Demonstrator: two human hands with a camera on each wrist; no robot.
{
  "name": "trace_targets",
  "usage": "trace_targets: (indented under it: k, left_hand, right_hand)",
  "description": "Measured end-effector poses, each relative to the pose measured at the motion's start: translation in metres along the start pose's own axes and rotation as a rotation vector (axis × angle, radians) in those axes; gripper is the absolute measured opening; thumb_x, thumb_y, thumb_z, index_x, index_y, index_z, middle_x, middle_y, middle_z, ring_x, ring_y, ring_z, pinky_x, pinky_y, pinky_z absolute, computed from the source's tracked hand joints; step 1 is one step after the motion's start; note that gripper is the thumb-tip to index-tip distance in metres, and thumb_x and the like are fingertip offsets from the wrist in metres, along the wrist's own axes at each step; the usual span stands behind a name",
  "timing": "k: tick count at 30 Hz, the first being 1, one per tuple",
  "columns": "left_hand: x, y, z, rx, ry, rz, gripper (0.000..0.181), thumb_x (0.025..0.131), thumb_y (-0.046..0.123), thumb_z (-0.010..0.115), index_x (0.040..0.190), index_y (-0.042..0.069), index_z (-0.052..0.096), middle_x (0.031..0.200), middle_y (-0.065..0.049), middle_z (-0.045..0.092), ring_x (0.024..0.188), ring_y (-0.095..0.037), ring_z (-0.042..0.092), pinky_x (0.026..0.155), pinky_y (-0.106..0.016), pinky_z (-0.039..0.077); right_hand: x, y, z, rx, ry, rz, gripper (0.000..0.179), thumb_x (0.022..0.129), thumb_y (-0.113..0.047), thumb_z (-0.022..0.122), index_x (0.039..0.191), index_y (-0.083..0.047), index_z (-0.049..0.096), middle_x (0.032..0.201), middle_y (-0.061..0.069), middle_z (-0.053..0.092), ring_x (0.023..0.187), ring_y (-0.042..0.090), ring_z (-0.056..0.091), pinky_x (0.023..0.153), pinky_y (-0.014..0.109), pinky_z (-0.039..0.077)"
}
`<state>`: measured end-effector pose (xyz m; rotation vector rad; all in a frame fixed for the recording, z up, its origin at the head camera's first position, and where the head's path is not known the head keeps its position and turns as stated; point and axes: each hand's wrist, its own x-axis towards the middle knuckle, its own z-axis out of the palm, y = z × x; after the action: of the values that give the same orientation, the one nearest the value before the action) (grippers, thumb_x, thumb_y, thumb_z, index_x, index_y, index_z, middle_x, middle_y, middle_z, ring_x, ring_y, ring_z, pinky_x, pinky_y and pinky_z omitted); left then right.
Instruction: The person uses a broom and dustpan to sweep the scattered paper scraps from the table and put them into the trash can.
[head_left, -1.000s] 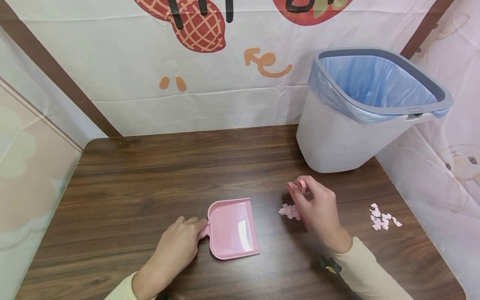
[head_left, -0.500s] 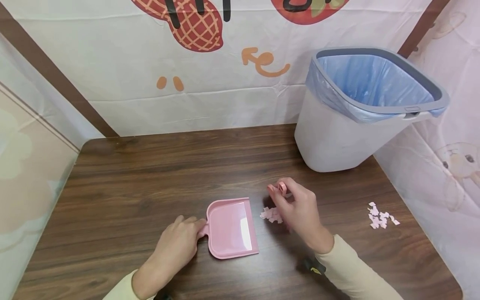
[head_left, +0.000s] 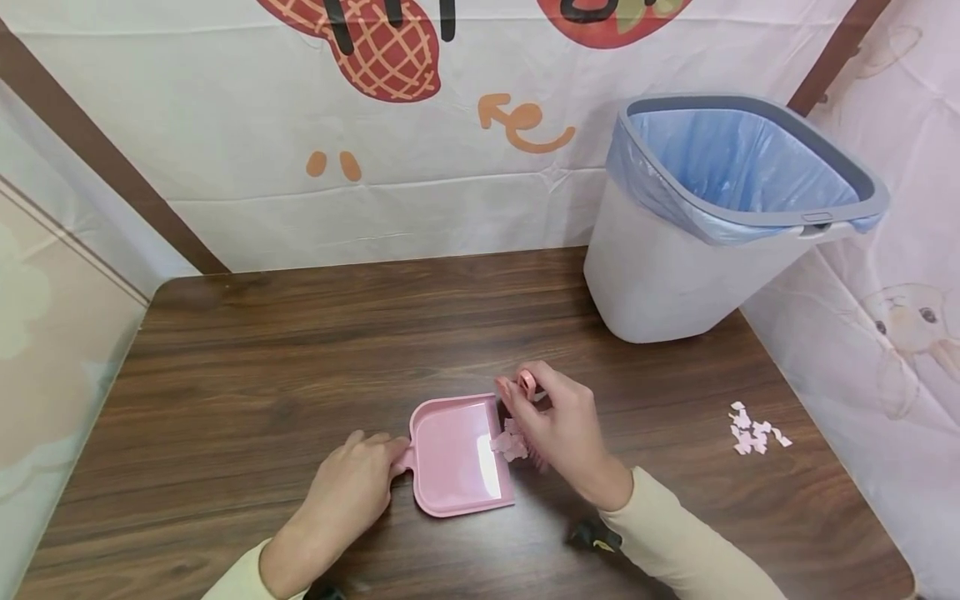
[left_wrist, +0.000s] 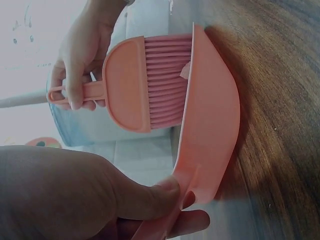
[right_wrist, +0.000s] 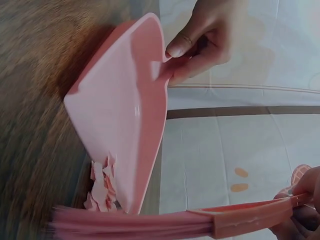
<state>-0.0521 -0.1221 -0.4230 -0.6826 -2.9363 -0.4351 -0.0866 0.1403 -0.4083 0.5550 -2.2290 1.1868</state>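
My left hand (head_left: 352, 492) grips the short handle of a pink dustpan (head_left: 453, 458) that lies flat on the table, its lip facing right. My right hand (head_left: 562, 425) holds a small pink brush by its handle; in the left wrist view the brush (left_wrist: 127, 85) stands with its bristles (left_wrist: 167, 82) down at the dustpan's mouth. Between bristles and pan, a little heap of pale pink paper scraps (head_left: 512, 442) overlaps the lip. The right wrist view shows these scraps (right_wrist: 102, 187) at the pan's front edge, with the brush right behind them.
A second group of paper scraps (head_left: 757, 432) lies on the dark wood table (head_left: 337, 333) at the right. At the back right stands a white bin (head_left: 660, 275) lined with a blue bag. Printed cloth (head_left: 247, 125) hangs behind the table.
My right hand has moved left with the brush, pushing the heap of scraps across the table to the dustpan's lip. My left hand and the dustpan have stayed in place.
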Motion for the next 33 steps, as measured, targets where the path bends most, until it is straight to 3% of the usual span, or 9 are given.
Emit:
trace_targets:
  k: [7, 14, 22, 28, 33]
  left_hand:
    - [0.001, 0.0, -0.001, -0.008, -0.006, -0.001, 0.011, 0.083, 0.011, 0.08, 0.088, 0.012, 0.07, 0.076, -0.003, 0.065, 0.073, -0.032, 0.061, 0.064, -0.048, 0.054]
    - [0.001, 0.0, 0.0, 0.001, -0.01, 0.0, 0.012, 0.083, 0.011, 0.081, 0.091, 0.012, 0.072, 0.077, -0.003, 0.066, 0.074, -0.033, 0.062, 0.065, -0.048, 0.054]
    - [0.001, -0.001, -0.001, -0.003, -0.034, -0.014, 0.011, 0.084, 0.013, 0.08, 0.088, 0.013, 0.07, 0.075, -0.003, 0.065, 0.074, -0.034, 0.062, 0.065, -0.049, 0.053]
    - [0.001, -0.001, -0.001, -0.001, -0.047, -0.022, 0.012, 0.084, 0.013, 0.08, 0.085, 0.014, 0.068, 0.074, -0.002, 0.063, 0.074, -0.034, 0.061, 0.065, -0.049, 0.054]
    - [0.001, -0.002, -0.001, 0.001, -0.048, -0.017, 0.014, 0.084, 0.013, 0.08, 0.082, 0.016, 0.066, 0.073, -0.002, 0.062, 0.072, -0.033, 0.06, 0.063, -0.048, 0.053]
  right_hand:
    - [0.0, -0.004, 0.006, 0.003, -0.019, 0.049, 0.02, 0.087, 0.0, 0.077, 0.087, -0.01, 0.06, 0.078, 0.0, 0.06, 0.071, 0.008, 0.06, 0.056, 0.021, 0.053]
    - [0.0, -0.01, 0.012, 0.025, -0.008, 0.027, 0.029, 0.084, -0.002, 0.081, 0.081, -0.012, 0.054, 0.077, -0.002, 0.061, 0.069, 0.007, 0.059, 0.057, 0.019, 0.053]
    - [-0.002, -0.017, 0.018, 0.048, -0.024, 0.013, 0.026, 0.084, -0.001, 0.08, 0.083, -0.012, 0.056, 0.077, -0.001, 0.061, 0.068, 0.007, 0.06, 0.059, 0.019, 0.055]
    - [-0.002, -0.02, 0.022, 0.109, -0.03, 0.017, 0.019, 0.087, -0.001, 0.076, 0.086, -0.009, 0.059, 0.077, 0.001, 0.062, 0.067, 0.007, 0.06, 0.056, 0.022, 0.054]
    - [-0.002, -0.018, 0.02, 0.18, 0.017, 0.039, 0.014, 0.087, 0.003, 0.075, 0.09, -0.007, 0.065, 0.079, 0.003, 0.064, 0.067, 0.009, 0.06, 0.053, 0.026, 0.056]
